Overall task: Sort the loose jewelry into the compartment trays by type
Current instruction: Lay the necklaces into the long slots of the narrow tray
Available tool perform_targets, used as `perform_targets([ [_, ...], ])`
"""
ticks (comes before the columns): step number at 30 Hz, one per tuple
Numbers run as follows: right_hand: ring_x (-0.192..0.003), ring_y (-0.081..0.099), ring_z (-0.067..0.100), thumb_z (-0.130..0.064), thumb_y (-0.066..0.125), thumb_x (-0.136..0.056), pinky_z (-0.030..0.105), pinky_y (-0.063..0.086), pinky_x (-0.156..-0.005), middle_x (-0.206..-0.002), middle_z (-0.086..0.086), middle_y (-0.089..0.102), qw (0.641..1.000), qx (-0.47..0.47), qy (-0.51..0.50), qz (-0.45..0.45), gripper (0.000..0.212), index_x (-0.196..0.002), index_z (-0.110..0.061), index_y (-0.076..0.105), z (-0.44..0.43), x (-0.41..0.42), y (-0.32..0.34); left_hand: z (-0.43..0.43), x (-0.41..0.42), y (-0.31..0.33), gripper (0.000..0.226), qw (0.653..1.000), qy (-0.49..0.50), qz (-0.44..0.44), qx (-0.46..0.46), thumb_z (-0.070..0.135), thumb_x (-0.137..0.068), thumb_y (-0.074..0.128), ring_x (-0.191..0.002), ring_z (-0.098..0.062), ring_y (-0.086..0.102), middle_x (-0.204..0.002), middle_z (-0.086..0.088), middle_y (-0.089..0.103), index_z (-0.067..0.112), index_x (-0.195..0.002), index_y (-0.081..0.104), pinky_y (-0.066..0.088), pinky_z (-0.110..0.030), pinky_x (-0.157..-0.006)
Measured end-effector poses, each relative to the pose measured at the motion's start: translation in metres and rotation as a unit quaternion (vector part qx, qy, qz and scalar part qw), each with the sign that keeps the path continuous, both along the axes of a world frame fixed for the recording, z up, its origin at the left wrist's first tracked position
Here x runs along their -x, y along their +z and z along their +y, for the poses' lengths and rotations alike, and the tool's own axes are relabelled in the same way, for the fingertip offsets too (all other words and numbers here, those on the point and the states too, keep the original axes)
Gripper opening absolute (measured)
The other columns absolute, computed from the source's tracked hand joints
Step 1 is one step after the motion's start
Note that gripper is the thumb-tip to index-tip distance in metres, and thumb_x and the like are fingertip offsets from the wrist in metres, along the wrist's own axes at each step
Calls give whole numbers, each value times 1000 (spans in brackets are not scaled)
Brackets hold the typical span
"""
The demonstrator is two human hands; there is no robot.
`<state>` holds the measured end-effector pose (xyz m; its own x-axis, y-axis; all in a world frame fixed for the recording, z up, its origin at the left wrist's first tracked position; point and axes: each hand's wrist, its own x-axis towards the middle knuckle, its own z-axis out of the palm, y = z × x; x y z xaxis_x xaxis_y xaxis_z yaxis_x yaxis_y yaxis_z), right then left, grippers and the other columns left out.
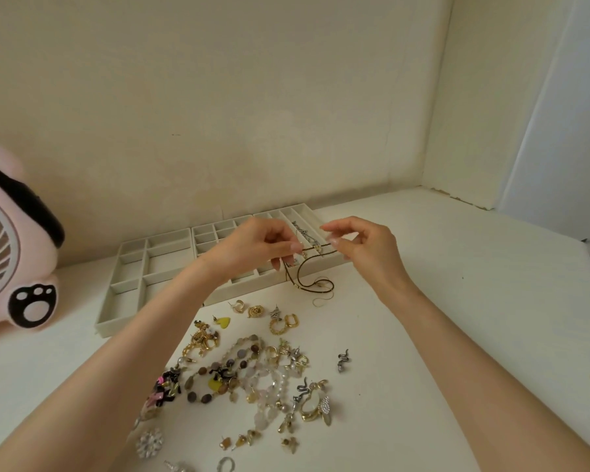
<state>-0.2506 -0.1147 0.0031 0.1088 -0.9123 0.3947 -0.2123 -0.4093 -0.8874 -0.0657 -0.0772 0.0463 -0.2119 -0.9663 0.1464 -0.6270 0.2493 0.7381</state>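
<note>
Necklace (317,247), thin dark cord with small gold bits: top span stretched between both hands, over the near part of the right tray (304,210). Left hand (259,247) pinching one side of the cord between thumb and forefinger, other fingers curled under. Right hand (361,243) pinching the other side the same way, remaining fingers loosely bent. Rest of cord hanging in a loop, lowest part lying on the desk (457,301) just in front of the trays.

Three compartment trays side by side along the wall: left tray (143,264) with large cells, middle tray (205,229) with small cells, right tray with long narrow slots. Silver chain (303,230) lying in one long slot.

Loose jewelry pile (252,373) on desk between the forearms: beaded strands, gold earrings, brooches. Snake earring (343,360) apart, right of pile. Yellow heart earring (223,322) and gold hoops (283,324) between pile and trays. Pink fan (17,253) with paw print at far left.
</note>
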Motion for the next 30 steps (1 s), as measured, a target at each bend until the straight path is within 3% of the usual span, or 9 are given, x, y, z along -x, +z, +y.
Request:
perform_targets([
  [4,-56,50,10,-3,62,-86,22,44,-53,-99,-1,71,981,-57,181,-48,34,-114,-22,66,8,-4,5,2,5,1,6,999,-11,44,12,10,-92,55,-51,-2,52,-68,6,68,7,-88,58,39,-10,-50],
  [6,-59,57,14,-5,65,-86,25,50,-54,-92,4,72,970,-85,218,-66,33,-118,-14,63,10,-9,3,3,7,1,4,998,-13,55,25,9,-92,56,-53,0,51,-64,10,63,8,-88,57,40,-11,-53],
  [10,-56,61,9,-2,67,-83,19,50,-54,-64,3,67,980,-70,176,-66,14,-96,-6,69,8,-11,-1,4,9,3,4,994,-9,82,66,5,-88,61,-59,0,54,-71,1,61,6,-87,57,42,-12,-57],
  [13,-50,54,0,-5,70,-81,13,40,-49,-62,1,64,986,-56,148,-58,5,-81,-10,70,7,-9,0,4,9,4,6,988,10,131,83,4,-87,61,-59,-1,55,-73,-3,65,4,-86,55,41,-11,-56],
  [17,-61,53,3,-9,68,-83,16,41,-55,-88,-5,71,978,-52,191,-59,31,-112,-21,65,8,-9,2,4,9,5,9,984,-3,164,62,1,-86,62,-60,-1,57,-74,-4,63,5,-85,55,41,-11,-55],
  [20,-60,56,4,-6,62,-88,20,40,-56,-78,-4,72,961,-77,258,-61,38,-125,-15,56,12,-12,3,3,8,5,11,984,-12,170,50,3,-83,66,-73,-12,62,-80,-8,64,7,-85,56,51,-19,-68],
  [24,-51,47,2,-9,56,-92,17,36,-53,-56,-10,60,965,-99,239,-28,17,-104,-3,68,11,-14,-1,0,4,5,13,978,20,198,64,6,-82,68,-59,-4,53,-72,2,64,12,-84,57,39,-14,-54],
  [30,-47,42,7,-18,50,-97,16,32,-47,-59,0,58,964,-111,241,-26,27,-78,-9,67,8,-10,1,-11,-14,3,8,957,124,246,93,10,-86,65,-53,2,49,-73,5,67,17,-88,62,36,-15,-53],
])
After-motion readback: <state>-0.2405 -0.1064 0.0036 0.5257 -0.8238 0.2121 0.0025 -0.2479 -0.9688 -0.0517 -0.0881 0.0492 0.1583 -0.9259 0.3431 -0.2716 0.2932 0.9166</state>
